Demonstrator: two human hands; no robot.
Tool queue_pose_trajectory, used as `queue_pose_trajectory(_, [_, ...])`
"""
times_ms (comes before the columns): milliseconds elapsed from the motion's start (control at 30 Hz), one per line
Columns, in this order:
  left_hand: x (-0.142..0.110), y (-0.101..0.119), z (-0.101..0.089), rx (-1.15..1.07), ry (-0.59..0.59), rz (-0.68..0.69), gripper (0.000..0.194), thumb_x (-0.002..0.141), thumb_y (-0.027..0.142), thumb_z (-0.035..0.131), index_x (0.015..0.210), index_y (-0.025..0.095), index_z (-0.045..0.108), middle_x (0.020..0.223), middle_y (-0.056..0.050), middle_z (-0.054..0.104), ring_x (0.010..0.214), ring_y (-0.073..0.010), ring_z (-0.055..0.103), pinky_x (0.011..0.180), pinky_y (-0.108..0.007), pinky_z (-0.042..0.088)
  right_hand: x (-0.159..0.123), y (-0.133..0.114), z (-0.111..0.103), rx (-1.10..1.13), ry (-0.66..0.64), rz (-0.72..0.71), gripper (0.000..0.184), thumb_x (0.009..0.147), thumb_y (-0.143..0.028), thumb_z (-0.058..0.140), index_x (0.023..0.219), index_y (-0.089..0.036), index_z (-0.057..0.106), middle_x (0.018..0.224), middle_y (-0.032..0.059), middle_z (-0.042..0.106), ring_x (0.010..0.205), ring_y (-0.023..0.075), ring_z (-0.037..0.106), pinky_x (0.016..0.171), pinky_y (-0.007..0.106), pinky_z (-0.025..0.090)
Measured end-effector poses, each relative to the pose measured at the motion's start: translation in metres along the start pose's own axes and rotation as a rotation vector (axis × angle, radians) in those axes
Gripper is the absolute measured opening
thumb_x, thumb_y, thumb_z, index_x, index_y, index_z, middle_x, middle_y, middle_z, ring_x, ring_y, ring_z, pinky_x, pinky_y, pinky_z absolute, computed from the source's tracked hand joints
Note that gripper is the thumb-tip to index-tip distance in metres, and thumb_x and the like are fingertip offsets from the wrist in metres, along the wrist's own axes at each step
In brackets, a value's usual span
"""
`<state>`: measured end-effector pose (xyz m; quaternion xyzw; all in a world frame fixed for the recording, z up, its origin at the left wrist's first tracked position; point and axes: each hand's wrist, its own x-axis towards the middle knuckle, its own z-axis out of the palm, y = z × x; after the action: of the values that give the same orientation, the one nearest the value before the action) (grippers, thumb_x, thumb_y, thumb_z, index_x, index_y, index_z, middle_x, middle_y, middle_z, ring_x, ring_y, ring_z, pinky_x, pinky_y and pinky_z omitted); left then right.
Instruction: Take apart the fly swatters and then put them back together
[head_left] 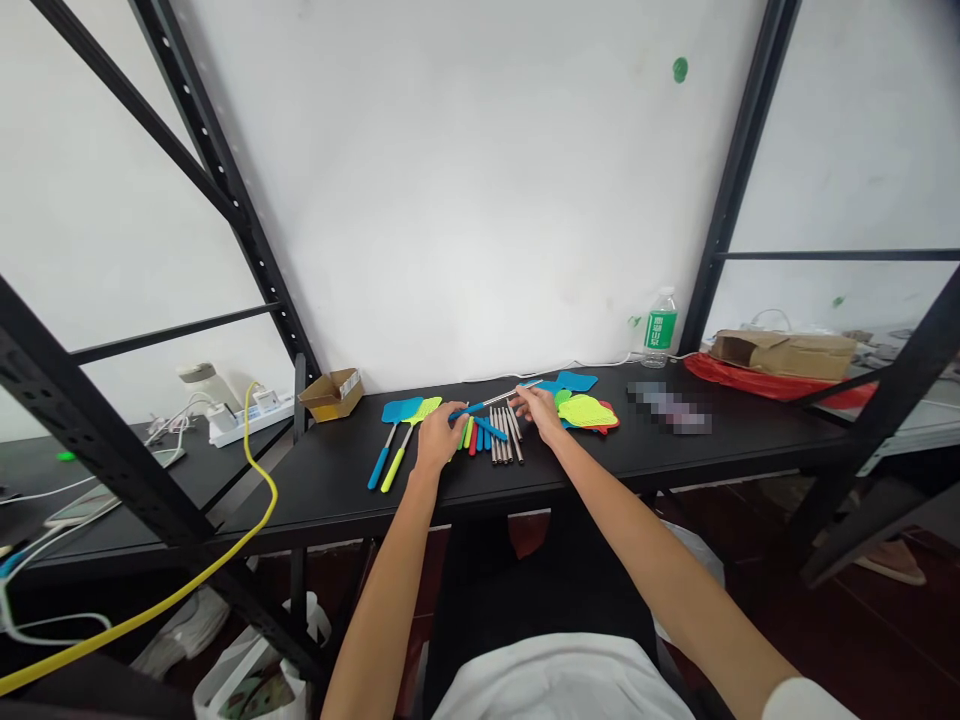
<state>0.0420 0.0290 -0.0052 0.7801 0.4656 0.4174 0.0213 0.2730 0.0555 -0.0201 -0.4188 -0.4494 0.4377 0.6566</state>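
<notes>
My left hand (439,432) is closed on a blue handle (472,408). A thin metal rod (501,397) lines up with that handle, and my right hand (535,408) pinches it near its right end. Whether the rod sits inside the handle is too small to tell. Below my hands lie several loose coloured handles (480,438) and, beside them, a group of metal rods (506,440). A blue fly swatter (400,411) and a yellow fly swatter (425,410) lie left of my left hand. Yellow, blue and red swatter heads (587,411) are piled beyond my right hand.
A small cardboard box (331,396) stands at the black table's (315,490) back left. A water bottle (660,328) stands by the wall. Further right, a brown carton (787,353) rests on red plastic (701,368). A yellow cable (255,460) hangs at left near a power strip (251,420).
</notes>
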Motion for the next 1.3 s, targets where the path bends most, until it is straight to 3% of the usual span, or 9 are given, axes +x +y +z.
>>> queue_pose_trajectory(267, [0.0,0.0,0.0,0.006,-0.016,0.012,0.028,0.095,0.036,0.05,0.112,0.023,0.069,0.112,-0.005,0.073,0.097,-0.0215,0.068,0.08,-0.03,0.053,0.0,0.004,0.0,-0.074,-0.066,-0.05,0.037,0.079,-0.052,0.073,0.072,-0.017,0.064,0.07,0.0072,0.073,0.045,0.0101,0.056,0.036,0.02,0.028])
queue_pose_trajectory(733, [0.0,0.002,0.001,-0.01,-0.045,0.017,0.028,0.094,0.035,0.052,0.111,0.024,0.07,0.113,-0.005,0.073,0.102,-0.0229,0.067,0.083,-0.031,0.053,-0.009,-0.002,0.003,-0.15,-0.196,-0.087,0.036,0.081,-0.051,0.072,0.073,-0.016,0.071,0.06,0.0048,0.069,0.044,0.0109,0.053,0.039,0.02,0.034])
queue_pose_trajectory(1000, [-0.001,0.003,-0.003,0.027,0.095,-0.036,0.029,0.097,0.036,0.048,0.11,0.023,0.07,0.102,-0.005,0.075,0.085,-0.0208,0.068,0.073,-0.029,0.051,-0.005,-0.003,0.001,-0.049,-0.08,-0.039,0.036,0.081,-0.054,0.07,0.084,-0.018,0.066,0.064,0.003,0.069,0.043,0.0093,0.053,0.036,0.019,0.027])
queue_pose_trajectory(1300, [0.0,0.004,-0.002,0.018,0.068,-0.033,0.031,0.097,0.038,0.047,0.111,0.022,0.07,0.1,-0.006,0.075,0.079,-0.0199,0.067,0.069,-0.029,0.049,0.0,0.0,-0.002,-0.016,0.005,-0.02,0.027,0.085,-0.045,0.065,0.081,-0.019,0.062,0.062,0.0012,0.067,0.041,0.0078,0.051,0.036,0.018,0.027])
